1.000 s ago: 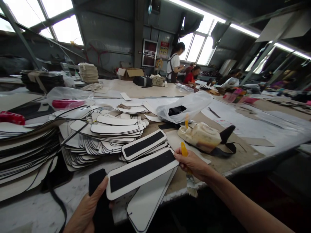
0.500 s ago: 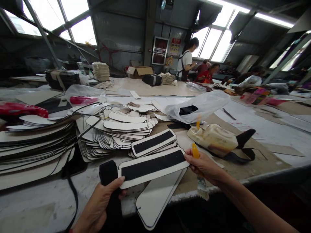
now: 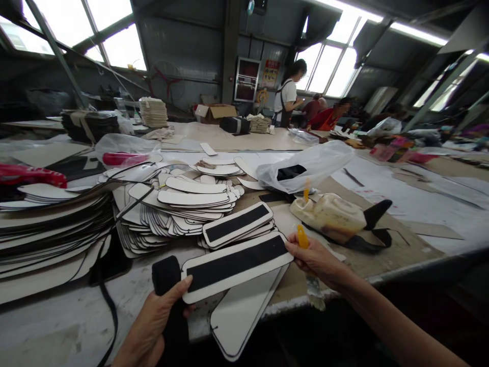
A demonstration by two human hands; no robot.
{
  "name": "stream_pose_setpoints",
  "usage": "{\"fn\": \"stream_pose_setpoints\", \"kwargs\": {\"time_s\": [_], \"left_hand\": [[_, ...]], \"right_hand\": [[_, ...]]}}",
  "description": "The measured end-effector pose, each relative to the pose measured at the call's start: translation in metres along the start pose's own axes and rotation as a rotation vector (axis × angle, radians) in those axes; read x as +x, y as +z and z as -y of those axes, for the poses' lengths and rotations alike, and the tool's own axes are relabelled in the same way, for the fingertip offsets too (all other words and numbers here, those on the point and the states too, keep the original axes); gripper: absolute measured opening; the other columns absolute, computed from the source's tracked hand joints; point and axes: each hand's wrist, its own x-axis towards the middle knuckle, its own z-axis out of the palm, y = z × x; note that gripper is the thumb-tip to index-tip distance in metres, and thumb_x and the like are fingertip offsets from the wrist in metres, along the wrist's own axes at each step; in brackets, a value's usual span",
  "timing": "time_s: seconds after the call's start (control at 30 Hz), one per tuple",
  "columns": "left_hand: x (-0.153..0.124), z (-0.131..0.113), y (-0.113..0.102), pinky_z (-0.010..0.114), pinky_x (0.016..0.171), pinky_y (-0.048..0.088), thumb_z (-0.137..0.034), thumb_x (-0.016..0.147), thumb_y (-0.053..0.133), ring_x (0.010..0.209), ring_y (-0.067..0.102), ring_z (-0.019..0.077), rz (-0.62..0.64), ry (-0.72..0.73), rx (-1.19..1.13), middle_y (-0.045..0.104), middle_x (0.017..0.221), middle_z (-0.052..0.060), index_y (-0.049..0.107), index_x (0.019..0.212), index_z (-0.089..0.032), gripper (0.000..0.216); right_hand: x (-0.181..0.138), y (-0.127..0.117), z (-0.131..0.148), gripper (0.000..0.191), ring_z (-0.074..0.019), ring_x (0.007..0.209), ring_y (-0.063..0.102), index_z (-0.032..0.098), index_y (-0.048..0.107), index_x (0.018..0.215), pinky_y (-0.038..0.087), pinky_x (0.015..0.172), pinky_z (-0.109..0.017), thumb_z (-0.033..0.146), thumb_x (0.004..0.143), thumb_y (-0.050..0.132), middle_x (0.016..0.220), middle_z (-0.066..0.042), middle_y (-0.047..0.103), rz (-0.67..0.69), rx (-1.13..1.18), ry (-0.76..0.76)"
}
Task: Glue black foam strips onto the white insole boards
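Note:
My left hand [image 3: 151, 326] is closed around a black fabric strip [image 3: 168, 293] and pinches the near end of a long white board piece with a black band [image 3: 235, 264]. My right hand [image 3: 315, 260] grips a yellow-handled brush [image 3: 301, 238], bristles hanging below the table edge, and touches the far end of that same piece. Under it lies a larger white panel [image 3: 244, 311] jutting over the table's edge. A similar banded piece [image 3: 237, 224] tops a small stack just behind.
A heap of white cut pieces [image 3: 183, 204] and tall stacks of larger panels [image 3: 49, 229] fill the left. A yellowish glue jug [image 3: 330, 216] lies on its side right of centre, beside a plastic bag [image 3: 305, 165]. People work at the far table [image 3: 229, 138].
The view shifted slightly; both hands still hold the banded piece in nearly the same pose, my left thumb now further up on its end.

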Motion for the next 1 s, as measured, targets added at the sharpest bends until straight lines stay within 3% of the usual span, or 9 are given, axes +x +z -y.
{"fn": "stream_pose_setpoints", "kwargs": {"time_s": [0.1,0.17,0.27,0.3,0.4,0.43,0.57,0.8,1.0], "left_hand": [[-0.005,0.000,0.006,0.023,0.043,0.040,-0.042,0.061,0.068,0.046,0.050,0.0128,-0.026,-0.081,-0.022,0.058,0.053,-0.001,0.060,0.068,-0.018,0.026],[-0.007,0.004,0.008,0.024,0.045,0.041,-0.044,0.062,0.066,0.046,0.050,0.0137,0.024,-0.120,-0.003,0.059,0.052,0.001,0.060,0.067,-0.018,0.027],[-0.008,0.016,0.009,0.023,0.048,0.040,-0.047,0.065,0.062,0.048,0.049,0.0133,0.113,-0.120,0.070,0.059,0.050,0.002,0.059,0.064,-0.017,0.029],[-0.008,0.020,0.009,0.023,0.048,0.040,-0.047,0.066,0.061,0.049,0.048,0.0129,0.124,-0.115,0.093,0.059,0.050,0.002,0.059,0.063,-0.017,0.030],[-0.007,0.031,0.008,0.022,0.049,0.038,-0.050,0.067,0.058,0.050,0.047,0.0117,0.134,-0.107,0.118,0.059,0.052,0.002,0.059,0.063,-0.015,0.035],[-0.006,0.034,0.007,0.023,0.050,0.038,-0.051,0.068,0.057,0.050,0.047,0.0116,0.135,-0.099,0.120,0.059,0.052,0.002,0.059,0.062,-0.015,0.037],[-0.006,0.041,0.005,0.024,0.051,0.037,-0.053,0.068,0.056,0.050,0.047,0.0118,0.092,-0.083,0.138,0.058,0.052,0.002,0.060,0.063,-0.013,0.041],[-0.004,0.047,0.000,0.025,0.052,0.038,-0.053,0.070,0.053,0.048,0.050,0.0123,0.114,-0.024,0.181,0.060,0.049,0.002,0.060,0.058,-0.014,0.042],[-0.002,0.050,0.001,0.026,0.051,0.038,-0.051,0.070,0.054,0.047,0.050,0.0132,0.068,-0.016,0.177,0.062,0.051,0.005,0.060,0.060,-0.013,0.040]], "right_hand": [[0.002,-0.010,-0.007,0.023,-0.0084,0.046,0.039,0.018,0.046,0.078,0.033,0.044,-0.021,0.041,0.079,0.048,0.056,0.005,0.039,-0.089,-0.364,-0.108],[-0.002,-0.013,-0.010,0.019,-0.0139,0.060,0.050,0.017,0.053,0.082,0.040,0.056,-0.026,0.034,0.081,0.045,0.068,-0.001,0.050,-0.254,-0.714,-0.253],[-0.020,0.003,-0.006,0.019,-0.0188,0.079,0.054,0.017,0.057,0.094,0.042,0.069,-0.029,0.025,0.083,0.044,0.089,-0.009,0.056,-0.449,-1.035,-0.432],[-0.027,0.016,-0.003,0.019,-0.0183,0.081,0.055,0.017,0.057,0.095,0.042,0.071,-0.028,0.025,0.084,0.043,0.091,-0.009,0.057,-0.415,-1.051,-0.470],[-0.044,0.070,0.002,0.017,-0.0149,0.077,0.054,0.021,0.058,0.090,0.041,0.070,-0.025,0.031,0.085,0.046,0.085,-0.004,0.059,-0.064,-0.978,-0.587],[-0.046,0.089,0.002,0.019,-0.0146,0.075,0.054,0.021,0.059,0.086,0.041,0.068,-0.024,0.037,0.083,0.049,0.083,-0.003,0.059,-0.004,-0.960,-0.591],[-0.041,0.138,-0.010,0.024,-0.0148,0.072,0.054,0.019,0.056,0.076,0.038,0.062,-0.024,0.043,0.074,0.060,0.078,-0.001,0.059,0.041,-0.967,-0.547],[-0.035,0.148,-0.021,0.006,-0.0140,0.073,0.054,0.020,0.055,0.078,0.035,0.062,-0.023,0.026,0.079,0.055,0.079,-0.001,0.060,0.025,-0.998,-0.476],[-0.029,0.128,-0.015,0.016,-0.0114,0.060,0.050,0.019,0.051,0.070,0.031,0.058,-0.021,0.026,0.083,0.045,0.068,0.000,0.057,-0.047,-0.892,-0.409]]}}
